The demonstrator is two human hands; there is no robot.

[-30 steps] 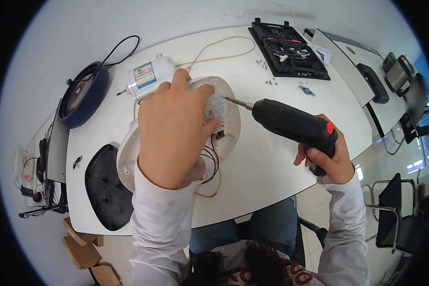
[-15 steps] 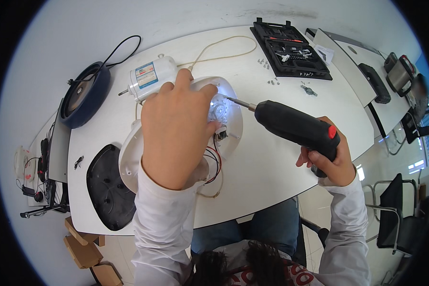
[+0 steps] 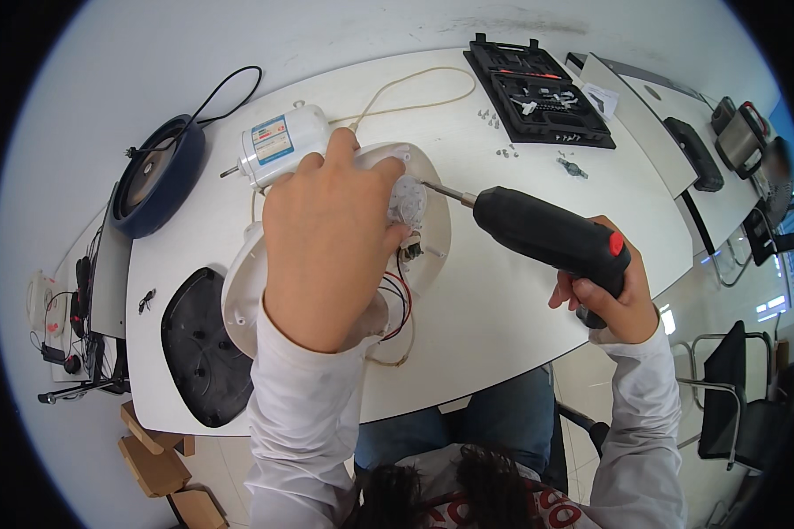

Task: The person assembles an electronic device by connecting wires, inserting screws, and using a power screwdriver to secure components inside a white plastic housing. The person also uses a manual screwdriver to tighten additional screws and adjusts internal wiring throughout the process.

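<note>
My left hand (image 3: pixel 322 234) grips a white curved plastic housing (image 3: pixel 437 212), its fingers over the upper part and its thumb beside a round translucent part (image 3: pixel 407 201) set inside. Black and red wires (image 3: pixel 401 300) run out below that part. In my right hand (image 3: pixel 622 300) is a black cordless screwdriver (image 3: pixel 543 234) with a red button, held by its handle and pointing left. Its bit meets the upper right edge of the round part; whether it sits in a screw is too small to tell. My left hand hides the housing's middle.
A white motor-like cylinder (image 3: pixel 282 141) with a metal shaft lies behind the housing. On the left are a dark blue round base (image 3: pixel 154 176) and a black cover (image 3: pixel 205 353). Loose screws (image 3: pixel 490 118) lie near a black tool case (image 3: pixel 547 101) at back right.
The screwdriver's white light, bright on the round part before, is now off. Both hands and the housing have hardly moved.
</note>
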